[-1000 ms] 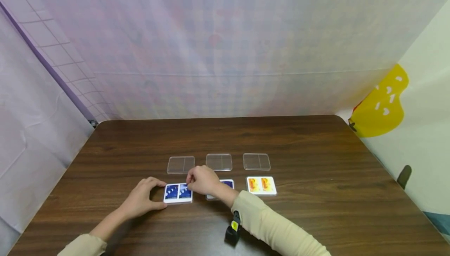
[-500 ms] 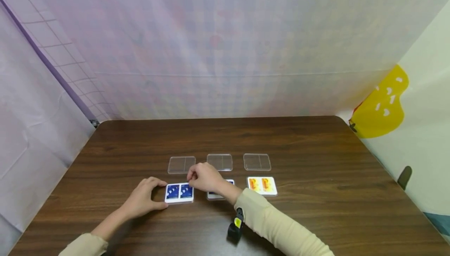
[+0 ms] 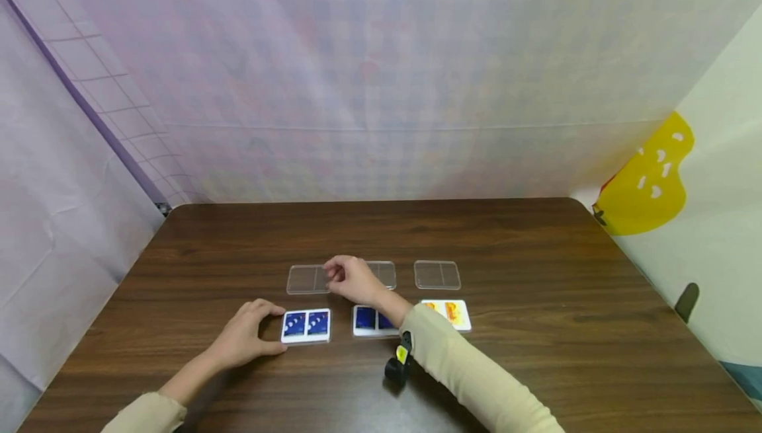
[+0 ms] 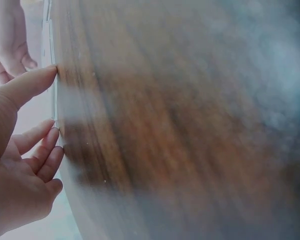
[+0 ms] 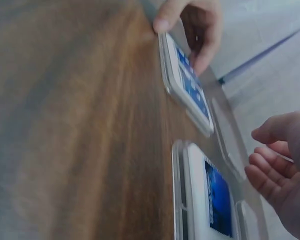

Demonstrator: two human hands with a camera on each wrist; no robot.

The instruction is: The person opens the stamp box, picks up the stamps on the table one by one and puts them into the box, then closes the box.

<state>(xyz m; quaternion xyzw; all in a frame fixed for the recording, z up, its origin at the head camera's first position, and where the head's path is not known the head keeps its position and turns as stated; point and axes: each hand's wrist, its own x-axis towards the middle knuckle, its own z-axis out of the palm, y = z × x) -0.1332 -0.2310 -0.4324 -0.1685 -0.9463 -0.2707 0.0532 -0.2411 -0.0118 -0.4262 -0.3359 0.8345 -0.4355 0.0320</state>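
My left hand (image 3: 245, 335) grips the left end of a clear plastic card case (image 3: 306, 326) with thumb and fingers at its two edges. Two white-bordered decks with dark blue backs fill that case side by side. The left wrist view catches only its thin edge (image 4: 55, 102) between thumb and fingers. Behind it lies a flat clear lid (image 3: 302, 279). My right hand (image 3: 359, 281) hovers between this lid and a second clear lid (image 3: 383, 275), partly covering both. In the right wrist view, the fingers of my right hand (image 5: 282, 165) are loosely bent around nothing.
A second case (image 3: 364, 319) with dark blue cards sits in the middle, partly under the right forearm. At the right is a case with yellow-orange cards (image 3: 457, 314), a third lid (image 3: 437, 275) behind it. A black wrist camera (image 3: 395, 370) hangs from the right sleeve.
My right hand has lifted off the far right corner of the left case and moved back toward the lids, its fingers loosening. The left hand stays in place.
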